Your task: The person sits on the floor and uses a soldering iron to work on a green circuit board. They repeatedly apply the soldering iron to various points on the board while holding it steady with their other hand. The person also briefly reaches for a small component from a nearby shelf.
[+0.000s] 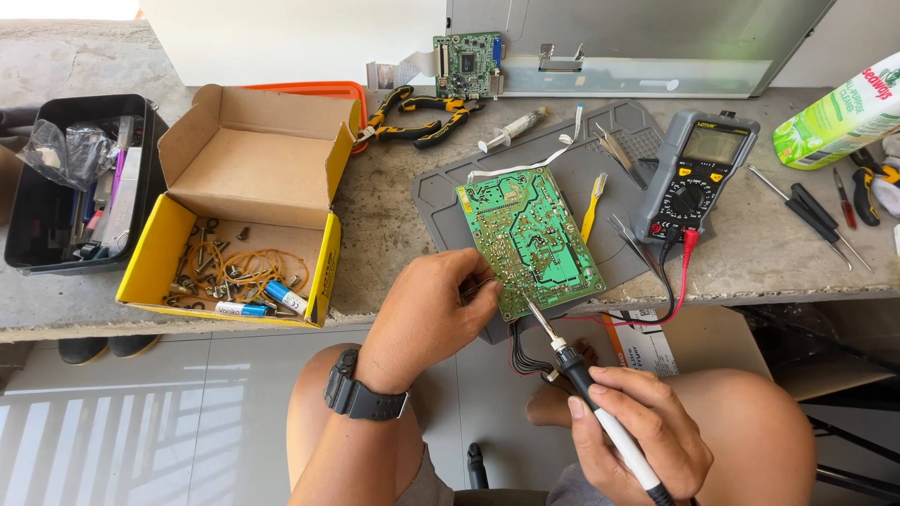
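Right hand [637, 426] grips iron [581, 375], tip on board's [530, 239] near edge; left hand [431, 314] pinches that edge; soldering is midway.

Electronics repair bench, multimeter [696, 174], circuit board [530, 240], pliers [419, 117], screwdrivers [814, 214]

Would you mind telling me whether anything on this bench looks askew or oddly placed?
The green circuit board lies tilted on the grey mat, its near corner overhanging the bench edge, steadied by the left hand. The right hand holds a soldering iron to it.
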